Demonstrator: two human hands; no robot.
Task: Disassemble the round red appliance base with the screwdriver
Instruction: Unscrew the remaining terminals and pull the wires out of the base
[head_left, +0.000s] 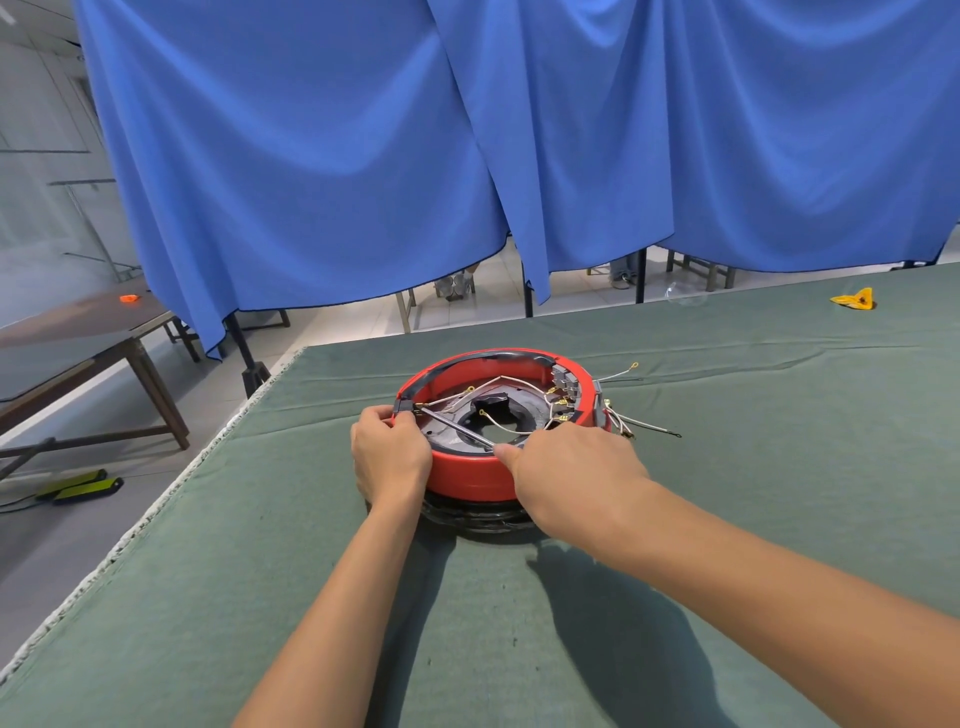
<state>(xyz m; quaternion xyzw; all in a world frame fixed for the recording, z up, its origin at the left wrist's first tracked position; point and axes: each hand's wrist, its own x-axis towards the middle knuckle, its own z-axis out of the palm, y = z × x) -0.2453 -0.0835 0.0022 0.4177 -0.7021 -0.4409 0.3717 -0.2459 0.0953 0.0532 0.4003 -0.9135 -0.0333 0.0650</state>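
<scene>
The round red base (470, 475) sits on the green cloth (727, 467); the left hand (389, 457) curls over its left rim, gripping it; the right hand (566, 475) holds the screwdriver (454, 427), whose shaft slants across the open interior toward the left fingers.

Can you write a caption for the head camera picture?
Left hand steadies round red appliance base; right hand angles thin metal screwdriver inside.

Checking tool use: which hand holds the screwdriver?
The right hand holds the screwdriver, its shaft slanting across the red appliance base. The left hand only holds the base's near-left rim.
</scene>
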